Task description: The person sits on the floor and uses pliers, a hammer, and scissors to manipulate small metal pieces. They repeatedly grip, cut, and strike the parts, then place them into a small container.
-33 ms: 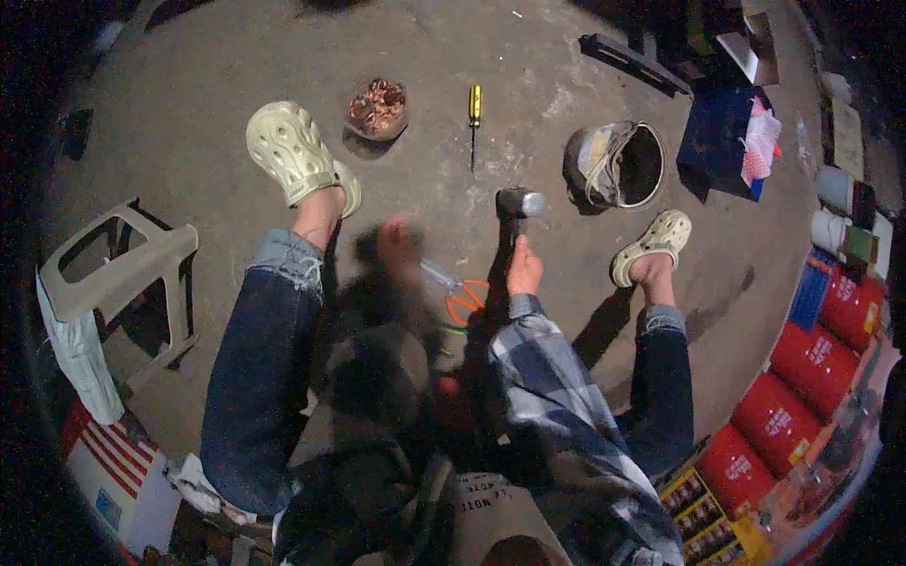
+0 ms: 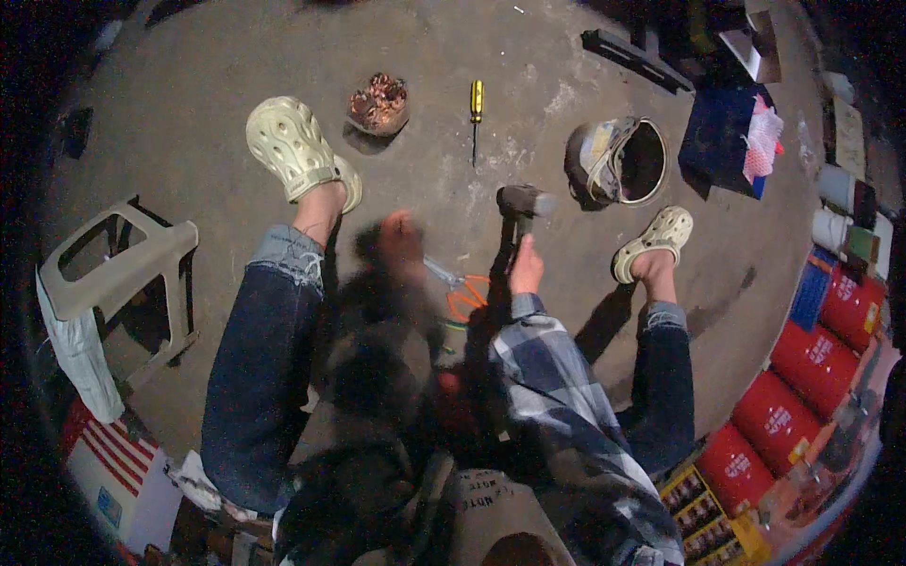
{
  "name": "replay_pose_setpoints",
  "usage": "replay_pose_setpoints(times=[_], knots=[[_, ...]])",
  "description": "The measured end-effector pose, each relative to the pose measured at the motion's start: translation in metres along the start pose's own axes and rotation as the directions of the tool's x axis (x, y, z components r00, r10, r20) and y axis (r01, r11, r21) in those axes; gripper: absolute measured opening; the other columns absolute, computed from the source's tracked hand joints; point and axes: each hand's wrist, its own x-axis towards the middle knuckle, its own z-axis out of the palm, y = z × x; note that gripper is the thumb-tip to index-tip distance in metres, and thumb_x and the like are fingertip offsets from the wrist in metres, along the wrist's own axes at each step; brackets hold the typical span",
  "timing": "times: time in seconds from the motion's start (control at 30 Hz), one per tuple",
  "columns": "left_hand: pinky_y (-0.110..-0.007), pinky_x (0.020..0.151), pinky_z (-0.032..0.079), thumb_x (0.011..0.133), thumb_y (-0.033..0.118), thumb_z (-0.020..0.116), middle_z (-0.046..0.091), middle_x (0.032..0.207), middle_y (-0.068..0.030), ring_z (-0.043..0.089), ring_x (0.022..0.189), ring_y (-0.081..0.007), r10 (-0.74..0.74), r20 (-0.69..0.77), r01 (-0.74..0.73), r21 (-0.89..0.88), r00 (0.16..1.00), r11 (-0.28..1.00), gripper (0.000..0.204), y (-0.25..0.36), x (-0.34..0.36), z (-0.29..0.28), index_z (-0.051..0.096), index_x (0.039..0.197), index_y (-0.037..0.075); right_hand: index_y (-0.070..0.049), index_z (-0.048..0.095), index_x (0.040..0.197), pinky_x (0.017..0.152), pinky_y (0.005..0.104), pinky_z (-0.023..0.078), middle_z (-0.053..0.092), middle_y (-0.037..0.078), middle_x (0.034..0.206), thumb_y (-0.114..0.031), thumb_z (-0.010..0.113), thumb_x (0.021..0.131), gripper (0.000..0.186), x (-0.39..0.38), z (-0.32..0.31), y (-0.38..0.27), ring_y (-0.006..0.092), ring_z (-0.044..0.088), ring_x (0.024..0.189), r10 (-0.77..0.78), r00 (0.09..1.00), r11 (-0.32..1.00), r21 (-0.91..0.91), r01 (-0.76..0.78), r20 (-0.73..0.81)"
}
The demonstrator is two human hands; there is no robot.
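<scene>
My right hand [image 2: 527, 269] is closed around the handle of a hammer [image 2: 521, 200]. The hammer's thick metal head points away from me and is slightly smeared by motion. My left hand [image 2: 400, 243] is to the left of the hammer, dark and blurred in shadow, and its fingers do not show clearly. Between the hands, a pair of scissors [image 2: 464, 297] with orange handles has its blades toward the left hand. Farther off, a screwdriver [image 2: 476, 118] with a yellow handle lies on the floor. Past my left foot stands a clear bowl [image 2: 379, 115] with copper-coloured scraps in it.
A bucket [image 2: 604, 162] lies tipped on its side beyond my right foot, near a dark blue box [image 2: 710, 141] with pink netting. Red drums [image 2: 780, 422] line the right side. A pale plastic stool [image 2: 127, 250] lies at the left. My legs flank the work area.
The hammer's head has turned a little and shows more of its handle. The whole view has shifted very slightly. Both hands stay in nearly the same places.
</scene>
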Motion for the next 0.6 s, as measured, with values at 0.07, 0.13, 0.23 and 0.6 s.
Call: replay_pose_setpoints(times=[0.07,0.13,0.23,0.6], knots=[[-0.028,0.072,0.045,0.084,0.016,0.055,0.06,0.087,-0.0061,0.056,0.078,-0.0153,0.127,0.08,-0.141,0.19,0.989,0.972,0.018,0.009,-0.009,0.007,0.059,0.096,0.003,-0.006,0.051,0.068,0.044,0.0321,0.034,0.044,0.003,0.05,-0.058,0.037,0.088,0.058,-0.015,-0.008,-0.003,0.0173,0.043,0.045,0.215,0.972,0.873,0.428,-0.233,0.09],[-0.029,0.069,0.045,0.082,0.012,0.057,0.059,0.088,-0.0066,0.056,0.076,-0.0157,0.146,0.183,-0.202,0.336,0.972,0.92,0.017,0.044,-0.019,0.038,0.059,0.096,0.004,-0.013,0.039,0.057,0.03,0.0254,0.021,0.033,0.0,0.042,-0.064,0.03,0.086,0.059,-0.027,-0.022,-0.001,0.0128,0.028,0.03,0.266,0.946,0.659,0.682,-0.319,0.186],[-0.031,0.067,0.045,0.078,0.008,0.059,0.057,0.09,-0.0081,0.056,0.074,-0.0186,0.114,0.23,-0.204,0.419,0.966,0.885,0.019,0.072,-0.033,0.067,0.059,0.097,0.005,-0.015,0.033,0.057,0.029,0.0248,0.017,0.026,-0.002,0.042,-0.062,0.04,0.085,0.055,-0.019,-0.037,0.017,0.0099,0.022,0.029,0.263,0.87,0.56,0.669,-0.49,0.417],[-0.04,0.076,0.043,0.073,0.013,0.066,0.055,0.092,-0.0124,0.051,0.091,-0.0313,0.197,0.482,-0.486,0.603,0.854,0.632,0.021,0.097,-0.044,0.163,0.058,0.092,0.006,0.002,0.051,0.089,0.073,0.0399,0.042,0.052,0.017,0.085,-0.03,0.067,0.073,0.039,-0.038,-0.041,0.074,0.0312,0.051,0.081,-0.276,0.854,0.851,-0.524,0.003,-0.442]])
